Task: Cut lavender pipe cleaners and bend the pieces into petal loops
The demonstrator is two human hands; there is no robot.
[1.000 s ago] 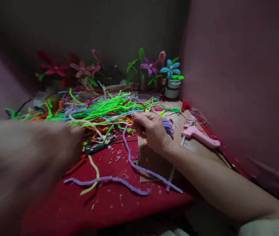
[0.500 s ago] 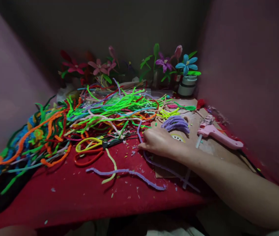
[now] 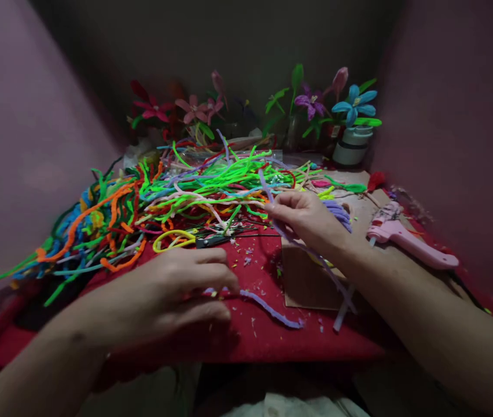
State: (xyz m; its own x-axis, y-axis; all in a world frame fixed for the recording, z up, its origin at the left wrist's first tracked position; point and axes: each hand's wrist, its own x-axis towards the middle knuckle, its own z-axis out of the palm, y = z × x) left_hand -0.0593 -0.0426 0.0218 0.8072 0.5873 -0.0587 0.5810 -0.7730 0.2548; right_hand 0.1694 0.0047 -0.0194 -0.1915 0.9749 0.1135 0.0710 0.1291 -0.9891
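Observation:
A purple pipe cleaner (image 3: 341, 288) is pinched between the thumb and fingers of my right hand (image 3: 309, 217). One end sticks up above the fingertips, and the rest trails down to the right under the wrist. Over the red cloth, my left hand (image 3: 190, 284) is open, its thumb apart from the curled fingers. A second purple pipe cleaner (image 3: 270, 310) lies on the cloth, its left part seen in the gap of that hand. Behind the left hand rest scissors with a yellow handle loop (image 3: 175, 233). Bent purple pieces (image 3: 338, 213) are partly hidden behind my right hand.
A large heap of coloured pipe cleaners (image 3: 212, 185) covers the back and left. On the right, a pink glue gun (image 3: 415, 237) lies on cardboard (image 3: 307, 284), its glue stick (image 3: 344, 313) pointing forward. Pipe-cleaner flowers (image 3: 354, 104) stand along the back. Scraps litter the red cloth (image 3: 255, 341).
My left hand has come in from the lower left to the lying purple pipe cleaner. My right hand has lifted its pipe cleaner off the table. The view has shifted slightly.

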